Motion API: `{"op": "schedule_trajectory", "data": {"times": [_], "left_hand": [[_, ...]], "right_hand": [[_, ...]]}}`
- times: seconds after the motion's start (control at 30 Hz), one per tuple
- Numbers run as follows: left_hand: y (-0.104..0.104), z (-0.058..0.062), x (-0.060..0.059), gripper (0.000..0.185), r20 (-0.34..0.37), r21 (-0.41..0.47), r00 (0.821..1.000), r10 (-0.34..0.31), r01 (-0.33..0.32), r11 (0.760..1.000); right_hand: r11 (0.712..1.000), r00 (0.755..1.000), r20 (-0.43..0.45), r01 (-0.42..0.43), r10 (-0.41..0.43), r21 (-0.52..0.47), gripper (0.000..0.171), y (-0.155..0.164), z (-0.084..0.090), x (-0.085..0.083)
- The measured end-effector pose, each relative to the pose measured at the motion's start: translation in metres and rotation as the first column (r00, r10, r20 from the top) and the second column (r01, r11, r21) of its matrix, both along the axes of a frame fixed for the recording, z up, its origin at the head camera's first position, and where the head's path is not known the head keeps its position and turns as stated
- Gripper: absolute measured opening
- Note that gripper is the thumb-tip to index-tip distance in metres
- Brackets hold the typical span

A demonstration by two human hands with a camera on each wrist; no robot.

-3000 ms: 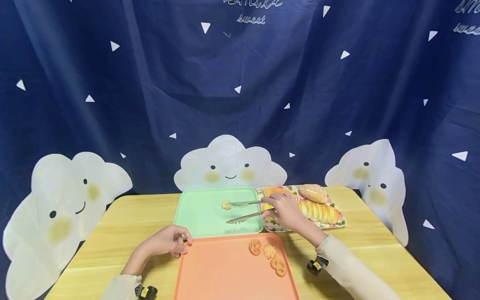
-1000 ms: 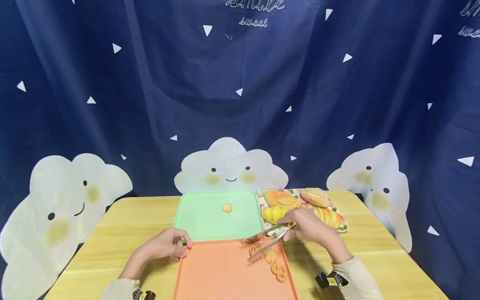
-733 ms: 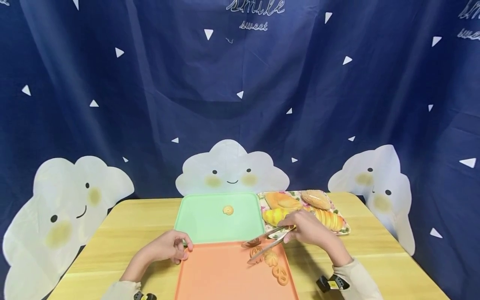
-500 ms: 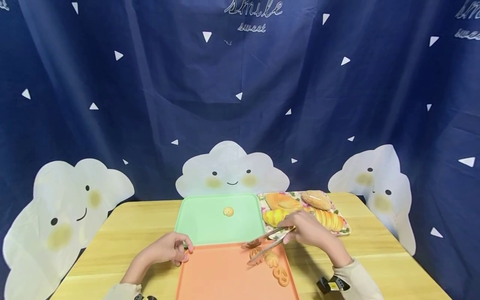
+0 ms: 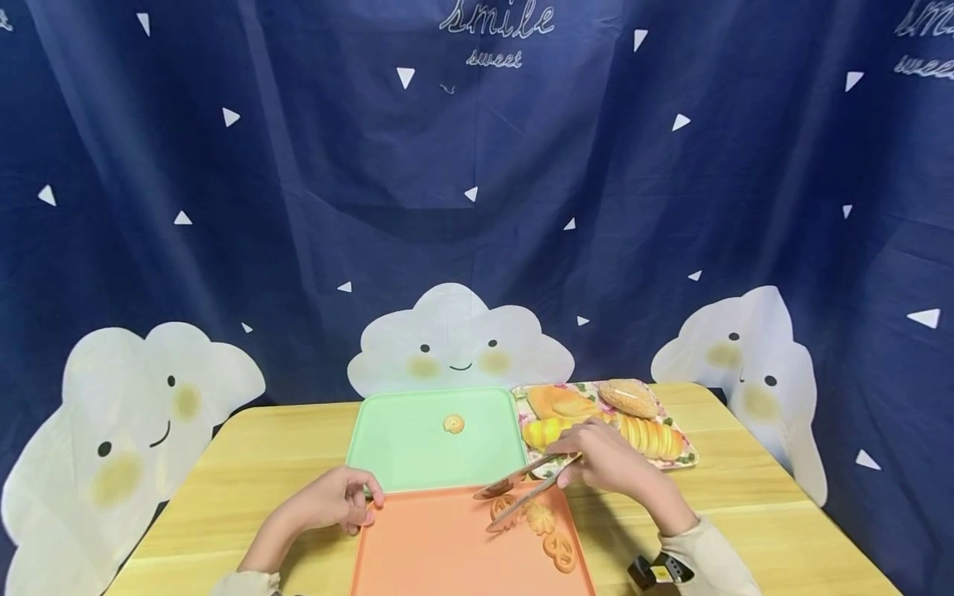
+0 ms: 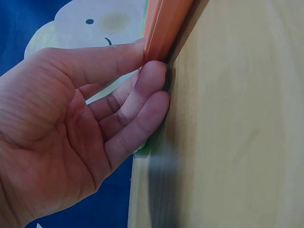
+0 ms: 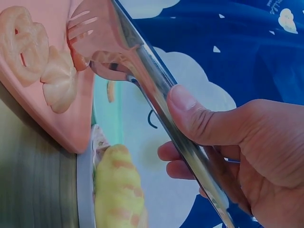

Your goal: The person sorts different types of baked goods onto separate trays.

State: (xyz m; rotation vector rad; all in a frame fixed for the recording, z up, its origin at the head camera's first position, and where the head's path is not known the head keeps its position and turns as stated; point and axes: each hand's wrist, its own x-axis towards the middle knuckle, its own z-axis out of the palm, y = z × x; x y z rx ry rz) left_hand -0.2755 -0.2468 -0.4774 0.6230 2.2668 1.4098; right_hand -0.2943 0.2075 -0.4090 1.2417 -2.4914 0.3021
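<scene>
So far one cookie (image 5: 453, 424) on green tray (image 5: 395, 447) at counter's far edge; right hand (image 5: 607, 461) grips tongs (image 5: 522, 490), tips around next cookie (image 5: 503, 505) on orange tray (image 5: 432, 550); two more wait; left hand (image 5: 335, 499) pinches orange tray's corner.

A mint-green tray (image 5: 402, 451), an orange tray (image 5: 432, 555), a floral-patterned tray (image 5: 689, 455), silver tongs (image 5: 522, 484), a navy backdrop (image 5: 298, 207) with white triangles.

The shiny metal serving tongs (image 5: 522, 488) hung tilted over the flat orange plastic tray (image 5: 432, 555), tips parted around a round golden cookie (image 5: 503, 506).
</scene>
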Motion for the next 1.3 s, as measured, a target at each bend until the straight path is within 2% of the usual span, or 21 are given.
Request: {"op": "schedule_trajectory", "data": {"times": [0.23, 0.47, 0.67, 1.0, 1.3], "left_hand": [[0.0, -0.001, 0.001, 0.016, 0.023, 0.009, 1.0, -0.007, 0.007, 1.0], [0.0, -0.001, 0.0, 0.017, 0.016, 0.02, 1.0, -0.003, 0.003, 1.0], [-0.001, -0.001, 0.0, 0.017, 0.012, 0.019, 1.0, -0.021, 0.021, 1.0], [0.0, -0.001, -0.001, 0.016, -0.009, -0.003, 1.0, -0.011, 0.011, 1.0], [0.0, -0.001, 0.0, 0.016, 0.021, 0.011, 1.0, 0.008, -0.008, 1.0]], "right_hand": [[1.0, 0.999, -0.044, -0.019, 0.018, -0.021, 0.048, -0.003, 0.0, 0.001], [0.997, 0.995, -0.096, -0.011, 0.004, -0.077, 0.043, -0.005, -0.001, 0.001], [0.991, 0.982, -0.187, -0.005, -0.021, -0.135, 0.043, -0.007, -0.001, 0.0], [0.985, 0.972, -0.207, 0.081, -0.113, -0.155, 0.046, -0.011, -0.002, -0.003], [0.964, 0.953, -0.213, 0.17, -0.214, -0.205, 0.048, -0.016, -0.006, -0.003]]}}
